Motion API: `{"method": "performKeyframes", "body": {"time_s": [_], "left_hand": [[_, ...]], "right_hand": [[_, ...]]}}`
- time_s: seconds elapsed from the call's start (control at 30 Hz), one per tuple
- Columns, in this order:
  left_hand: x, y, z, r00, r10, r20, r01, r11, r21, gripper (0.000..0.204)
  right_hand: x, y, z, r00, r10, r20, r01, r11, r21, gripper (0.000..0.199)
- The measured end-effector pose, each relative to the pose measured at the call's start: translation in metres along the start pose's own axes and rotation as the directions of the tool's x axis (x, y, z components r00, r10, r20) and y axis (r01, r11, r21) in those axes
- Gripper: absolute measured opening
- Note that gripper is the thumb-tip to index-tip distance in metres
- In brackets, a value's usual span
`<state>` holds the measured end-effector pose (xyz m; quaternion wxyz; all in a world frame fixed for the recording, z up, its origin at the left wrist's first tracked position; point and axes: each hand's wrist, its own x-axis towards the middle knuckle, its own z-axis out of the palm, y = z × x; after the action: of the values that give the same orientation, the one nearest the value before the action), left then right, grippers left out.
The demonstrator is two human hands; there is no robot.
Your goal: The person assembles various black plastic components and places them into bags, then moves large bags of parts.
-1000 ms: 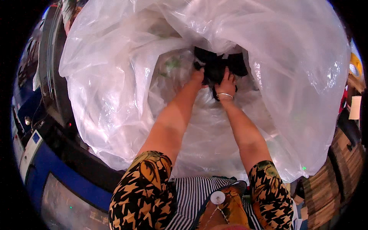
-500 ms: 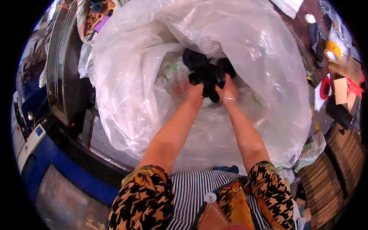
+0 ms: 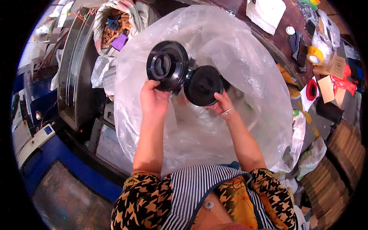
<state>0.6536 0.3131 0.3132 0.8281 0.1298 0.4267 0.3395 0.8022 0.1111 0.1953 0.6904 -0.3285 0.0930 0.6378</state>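
Note:
A large round black plastic part (image 3: 179, 63) with a raised ring on its face is gripped at its lower edge by my left hand (image 3: 153, 97), fingers closed round the rim. Beside it, my right hand (image 3: 222, 104) pinches the edge of a second round black plastic part (image 3: 197, 96), whose broad flat face is turned up. The two parts are close together; whether they touch I cannot make out. Both are held over the mouth of a big clear plastic bag (image 3: 260, 126). Behind the right-hand part, another dark piece (image 3: 226, 83) shows partly.
Up left stands a woven sack (image 3: 100, 28) of small brown pieces. A metal frame (image 3: 69, 80) and a blue machine (image 3: 73, 163) flank the left side. On the right are yellow tape (image 3: 315, 53), an open cardboard box (image 3: 327, 90) and stacked cardboard (image 3: 326, 184).
Both hands have come up out of the bag, the left moving further left. The black parts, bunched together before, are now lifted and apart, one in each hand.

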Motion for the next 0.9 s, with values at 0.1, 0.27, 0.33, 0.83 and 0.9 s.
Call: {"method": "performKeyframes", "body": {"time_s": [0.1, 0.27, 0.33, 0.83, 0.9], "left_hand": [[-0.022, 0.043, 0.036, 0.986, 0.018, 0.167, -0.027, 0.998, 0.052, 0.041], [0.006, 0.063, 0.054, 0.886, 0.169, 0.431, -0.206, 0.978, 0.041, 0.031], [0.024, 0.062, 0.082, 0.811, 0.038, 0.583, -0.101, 0.992, 0.075, 0.022], [0.28, -0.033, 0.206, 0.964, -0.229, 0.136, 0.162, 0.911, 0.38, 0.028], [0.292, -0.033, 0.205, 0.956, -0.139, 0.26, 0.008, 0.894, 0.449, 0.03]], "right_hand": [[0.008, -0.008, 0.019, 0.984, -0.096, 0.151, 0.078, 0.989, 0.122, 0.074], [0.015, -0.034, 0.089, 0.954, -0.181, 0.24, 0.157, 0.981, 0.115, 0.073], [0.019, -0.054, 0.114, 0.957, -0.169, 0.235, 0.15, 0.984, 0.098, 0.072], [0.154, -0.228, 0.122, 0.86, -0.255, -0.443, 0.335, 0.935, 0.113, 0.046], [0.17, -0.236, 0.117, 0.879, -0.314, -0.358, 0.404, 0.889, 0.213, 0.04]]}}
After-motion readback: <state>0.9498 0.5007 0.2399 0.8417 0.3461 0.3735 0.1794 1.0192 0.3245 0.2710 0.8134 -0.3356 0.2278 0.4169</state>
